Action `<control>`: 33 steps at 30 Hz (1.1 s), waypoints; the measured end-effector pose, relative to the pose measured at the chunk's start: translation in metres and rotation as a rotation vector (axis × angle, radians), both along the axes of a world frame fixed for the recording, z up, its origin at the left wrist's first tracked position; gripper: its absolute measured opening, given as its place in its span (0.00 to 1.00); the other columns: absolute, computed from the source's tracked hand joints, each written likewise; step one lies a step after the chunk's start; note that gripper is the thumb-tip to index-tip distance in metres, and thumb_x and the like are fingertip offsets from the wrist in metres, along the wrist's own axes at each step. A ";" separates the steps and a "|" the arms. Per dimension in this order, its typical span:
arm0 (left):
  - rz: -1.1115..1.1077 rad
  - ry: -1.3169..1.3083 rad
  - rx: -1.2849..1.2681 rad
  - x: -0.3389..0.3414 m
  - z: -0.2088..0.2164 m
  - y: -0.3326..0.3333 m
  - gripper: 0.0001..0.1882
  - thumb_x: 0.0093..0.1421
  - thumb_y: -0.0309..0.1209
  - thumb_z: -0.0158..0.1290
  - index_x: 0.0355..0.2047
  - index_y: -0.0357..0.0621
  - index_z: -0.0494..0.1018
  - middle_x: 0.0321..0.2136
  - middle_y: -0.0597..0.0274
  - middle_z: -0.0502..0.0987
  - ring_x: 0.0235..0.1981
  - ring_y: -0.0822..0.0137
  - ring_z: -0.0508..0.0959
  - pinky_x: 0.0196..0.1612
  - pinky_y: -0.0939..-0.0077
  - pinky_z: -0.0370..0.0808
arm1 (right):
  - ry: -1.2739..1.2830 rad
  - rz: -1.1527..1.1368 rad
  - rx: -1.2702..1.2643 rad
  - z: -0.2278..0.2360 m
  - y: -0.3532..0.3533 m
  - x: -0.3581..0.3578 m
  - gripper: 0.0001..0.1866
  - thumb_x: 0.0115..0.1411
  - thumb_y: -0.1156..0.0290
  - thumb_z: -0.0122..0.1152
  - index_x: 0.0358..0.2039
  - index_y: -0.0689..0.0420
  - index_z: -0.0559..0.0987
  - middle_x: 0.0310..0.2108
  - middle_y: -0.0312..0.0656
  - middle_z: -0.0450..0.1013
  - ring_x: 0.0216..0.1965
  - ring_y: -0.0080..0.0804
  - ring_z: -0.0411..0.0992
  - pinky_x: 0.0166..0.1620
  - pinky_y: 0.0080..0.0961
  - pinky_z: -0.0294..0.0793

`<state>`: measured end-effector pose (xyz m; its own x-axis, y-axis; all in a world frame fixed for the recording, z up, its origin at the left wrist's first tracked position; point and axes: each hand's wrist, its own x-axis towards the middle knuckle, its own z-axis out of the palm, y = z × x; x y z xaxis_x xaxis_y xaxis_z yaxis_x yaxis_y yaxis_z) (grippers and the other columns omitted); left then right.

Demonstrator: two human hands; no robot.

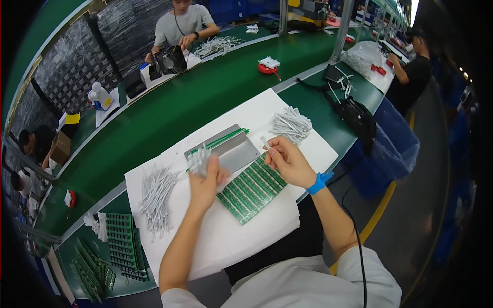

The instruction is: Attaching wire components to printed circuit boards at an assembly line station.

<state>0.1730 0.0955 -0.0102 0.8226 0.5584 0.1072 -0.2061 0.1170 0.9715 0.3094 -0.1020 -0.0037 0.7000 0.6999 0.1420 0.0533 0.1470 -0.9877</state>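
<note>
Left grip (pixel 205 184) blurred, seemingly round white bundle (pixel 199 159); right grip (pixel 287 160) pinching white strip (pixel 264 141); green board (pixel 251 190) between.

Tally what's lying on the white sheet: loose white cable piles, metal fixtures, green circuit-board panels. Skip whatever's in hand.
White cable piles: 2
Metal fixture: 1
Green circuit-board panel: 1
Total: 4
</note>
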 end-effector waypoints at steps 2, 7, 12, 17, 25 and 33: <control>0.042 0.263 0.461 -0.034 0.010 0.006 0.21 0.64 0.35 0.58 0.17 0.45 0.63 0.14 0.69 0.66 0.18 0.73 0.69 0.24 0.73 0.68 | -0.269 0.008 -0.163 -0.007 -0.012 0.017 0.09 0.69 0.74 0.48 0.47 0.64 0.69 0.31 0.38 0.73 0.31 0.20 0.70 0.38 0.20 0.70; -0.072 0.270 0.909 -0.089 -0.027 0.011 0.17 0.53 0.31 0.65 0.19 0.40 0.67 0.13 0.57 0.69 0.16 0.58 0.71 0.22 0.65 0.67 | -0.673 -0.176 -0.358 -0.005 -0.019 0.044 0.08 0.62 0.68 0.57 0.31 0.55 0.82 0.25 0.47 0.78 0.27 0.46 0.78 0.32 0.36 0.76; -0.106 0.156 1.407 -0.088 -0.037 -0.010 0.16 0.43 0.34 0.66 0.23 0.43 0.69 0.36 0.55 0.75 0.35 0.56 0.74 0.41 0.59 0.68 | -0.853 -0.078 -0.671 -0.001 -0.015 0.063 0.08 0.54 0.64 0.61 0.31 0.52 0.84 0.25 0.45 0.80 0.30 0.46 0.79 0.35 0.40 0.79; -0.151 -0.018 1.457 -0.078 -0.025 -0.023 0.16 0.43 0.33 0.65 0.23 0.42 0.68 0.50 0.52 0.75 0.52 0.49 0.73 0.55 0.52 0.67 | -0.953 0.011 -0.826 0.005 0.002 0.066 0.08 0.50 0.64 0.63 0.28 0.52 0.85 0.26 0.46 0.80 0.32 0.47 0.80 0.37 0.41 0.79; -0.339 -0.098 1.568 -0.055 -0.045 -0.036 0.13 0.38 0.25 0.60 0.24 0.43 0.68 0.55 0.53 0.73 0.61 0.50 0.68 0.66 0.44 0.60 | -1.045 0.144 -0.893 0.007 0.021 0.082 0.08 0.50 0.64 0.65 0.27 0.54 0.84 0.29 0.46 0.81 0.33 0.45 0.80 0.37 0.39 0.79; -0.432 -0.154 1.468 -0.030 -0.030 -0.046 0.13 0.41 0.28 0.60 0.20 0.41 0.65 0.55 0.48 0.73 0.60 0.46 0.70 0.64 0.46 0.65 | -1.057 0.192 -0.960 0.016 0.022 0.092 0.08 0.49 0.66 0.65 0.29 0.55 0.83 0.33 0.47 0.80 0.36 0.46 0.79 0.40 0.41 0.79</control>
